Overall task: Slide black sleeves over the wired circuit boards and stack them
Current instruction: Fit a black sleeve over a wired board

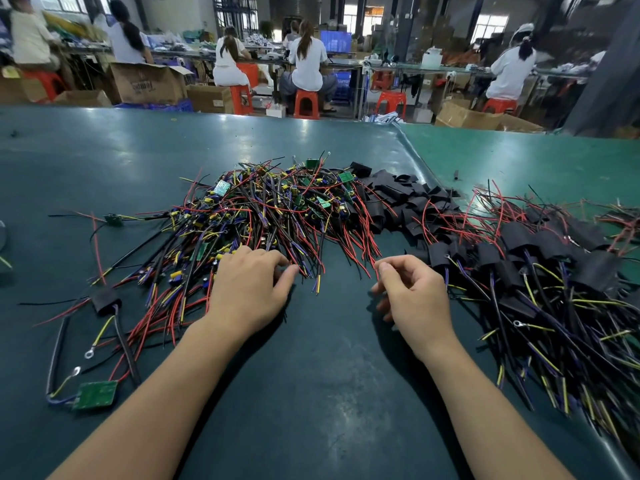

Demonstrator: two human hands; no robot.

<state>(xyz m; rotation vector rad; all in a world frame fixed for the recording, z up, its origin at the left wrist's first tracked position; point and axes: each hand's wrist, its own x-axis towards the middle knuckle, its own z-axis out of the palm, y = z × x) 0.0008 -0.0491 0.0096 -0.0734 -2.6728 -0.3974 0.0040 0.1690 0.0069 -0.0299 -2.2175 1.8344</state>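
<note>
A worker's left hand, fingers loosely spread and gripping nothing, reaches into the near edge of the bare boards heaped at centre frame, apparently feeling for the next one. The right hand hovers lower centre-right, fingers curled and holding nothing, beside the sleeved boards stacked at right. Loose sleeves lie between the two heaps, seemingly within either hand's reach. Two stray boards sit at lower left on the green table.
</note>
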